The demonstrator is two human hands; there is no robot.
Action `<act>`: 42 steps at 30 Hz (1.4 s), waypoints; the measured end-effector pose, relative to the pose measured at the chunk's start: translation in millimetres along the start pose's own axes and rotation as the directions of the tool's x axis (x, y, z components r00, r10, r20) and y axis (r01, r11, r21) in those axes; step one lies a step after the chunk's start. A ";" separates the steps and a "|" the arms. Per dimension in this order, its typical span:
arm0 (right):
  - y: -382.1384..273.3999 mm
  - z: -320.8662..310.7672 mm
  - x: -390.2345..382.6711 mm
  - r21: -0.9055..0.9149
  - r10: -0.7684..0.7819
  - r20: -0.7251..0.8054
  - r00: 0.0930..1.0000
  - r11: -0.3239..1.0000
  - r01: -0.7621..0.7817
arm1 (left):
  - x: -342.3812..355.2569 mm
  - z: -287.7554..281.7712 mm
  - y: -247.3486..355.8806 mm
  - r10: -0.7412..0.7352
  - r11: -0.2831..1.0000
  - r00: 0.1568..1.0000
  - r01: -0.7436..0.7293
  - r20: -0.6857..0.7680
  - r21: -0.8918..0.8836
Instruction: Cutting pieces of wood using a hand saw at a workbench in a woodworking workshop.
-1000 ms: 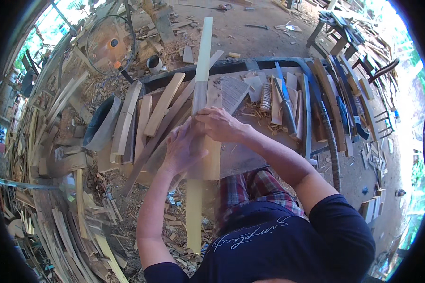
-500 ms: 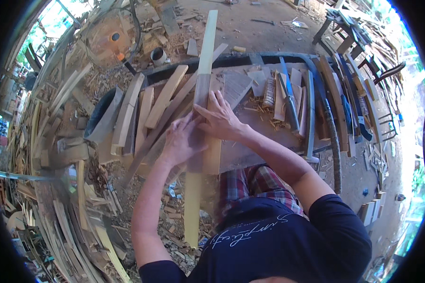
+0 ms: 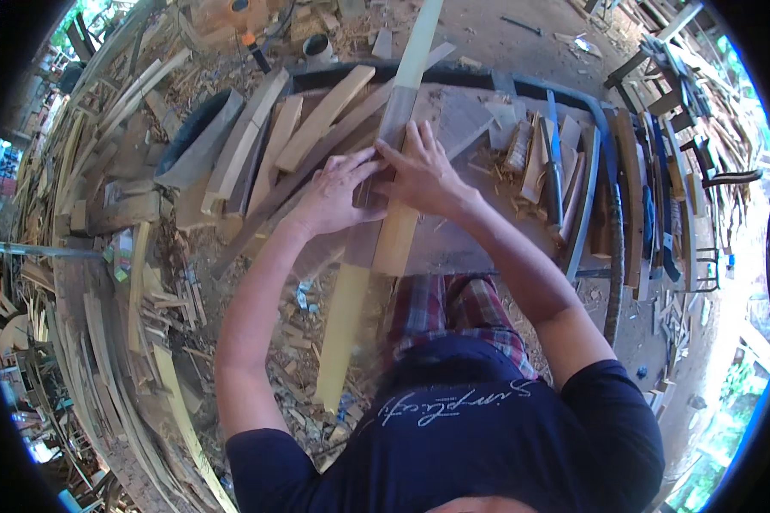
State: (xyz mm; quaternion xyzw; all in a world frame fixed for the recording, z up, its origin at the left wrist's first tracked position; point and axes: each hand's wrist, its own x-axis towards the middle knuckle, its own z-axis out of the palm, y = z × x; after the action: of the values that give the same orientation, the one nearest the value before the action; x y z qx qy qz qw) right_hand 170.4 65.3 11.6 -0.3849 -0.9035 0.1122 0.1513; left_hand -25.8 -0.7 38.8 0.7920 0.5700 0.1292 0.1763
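Observation:
A long pale wooden strip runs from above the bench down past its near edge, leaning right at the far end. Its middle stretch looks darker where it crosses the bench. My left hand is closed around the strip's left side, with bent fingers on top. My right hand grips across the wood slightly farther away, its thumb reaching toward the left hand's fingertips. Below the right palm, a shorter light wooden block lies along the strip's right side. The palms hide where strip and block meet.
Several cut wood pieces lie on the bench's left half. At right are a blue-handled saw-like tool, wood shavings and curved pieces along a dark frame. Stacked timber and scraps cover the ground at left.
The view has shifted, so the bench and hands sit higher in it. The strip now slants more, its near end farther left. Both hands stay on the wood.

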 end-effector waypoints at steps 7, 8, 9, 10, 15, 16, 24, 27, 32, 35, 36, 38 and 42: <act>-4.8 -2.9 -8.5 -0.016 -0.011 -0.071 0.997 1.000 0.010 | 93.3 12.3 -42.0 -0.255 0.844 0.958 0.155 -0.129 -0.514; -7.0 0.2 -7.8 -0.007 -0.020 -0.059 0.998 1.000 0.019 | 109.3 30.6 -55.4 -0.277 0.815 0.936 0.108 -0.219 -0.569; -9.6 1.1 -6.6 0.002 -0.029 -0.044 0.999 1.000 0.029 | 125.0 44.8 -71.1 -0.301 0.782 0.904 0.053 -0.303 -0.620; -10.2 1.0 -6.6 -0.008 -0.031 -0.059 0.998 1.000 0.031 | 140.1 48.8 -81.7 -0.289 0.789 0.904 0.038 -0.316 -0.614; -6.6 -1.2 -12.5 0.020 0.018 -0.023 1.000 1.000 -0.018 | 190.5 48.2 -69.5 -0.466 0.172 0.853 0.350 0.237 -0.921; -8.2 -2.1 -11.1 0.024 0.000 -0.023 1.000 1.000 0.000 | 198.4 53.0 -78.0 -0.492 0.161 0.833 0.372 0.252 -0.914; -3.8 -6.2 -2.6 0.079 -0.005 -0.001 1.000 0.997 0.005 | 207.7 45.3 -71.3 -0.543 0.055 0.768 0.435 0.339 -0.899; -2.9 -1.0 -0.5 0.044 -0.037 -0.031 0.999 0.998 0.038 | 174.1 39.5 -59.6 -0.516 0.226 0.846 0.283 0.132 -0.932; -1.9 5.6 -2.7 -0.021 -0.063 -0.022 0.998 0.998 0.063 | 95.1 38.3 -43.3 -0.449 0.668 0.879 0.209 -0.163 -0.714; -6.2 -3.4 -4.4 -0.032 -0.053 0.021 0.998 0.998 0.054 | 29.2 25.1 -20.6 -0.412 0.722 0.901 0.234 -0.133 -0.651; -1.6 -3.5 -6.4 -0.055 -0.070 0.026 0.997 0.996 0.071 | 7.2 15.2 -9.4 -0.393 0.762 0.912 0.251 -0.117 -0.597; -4.3 -5.9 -4.6 -0.063 -0.086 0.055 0.995 0.994 0.089 | -29.8 16.9 -8.2 -0.407 0.749 0.910 0.281 -0.081 -0.599; -9.6 -6.1 -0.6 -0.059 -0.079 0.103 0.991 0.995 0.086 | -85.0 27.8 7.5 -0.431 0.746 0.900 0.313 -0.068 -0.587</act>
State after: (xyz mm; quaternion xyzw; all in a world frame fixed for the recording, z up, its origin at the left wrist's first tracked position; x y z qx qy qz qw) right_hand 166.7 58.9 20.2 -0.3456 -0.9283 0.0967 0.0978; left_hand -35.0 -87.2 16.6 0.5567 0.6680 0.3318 0.3658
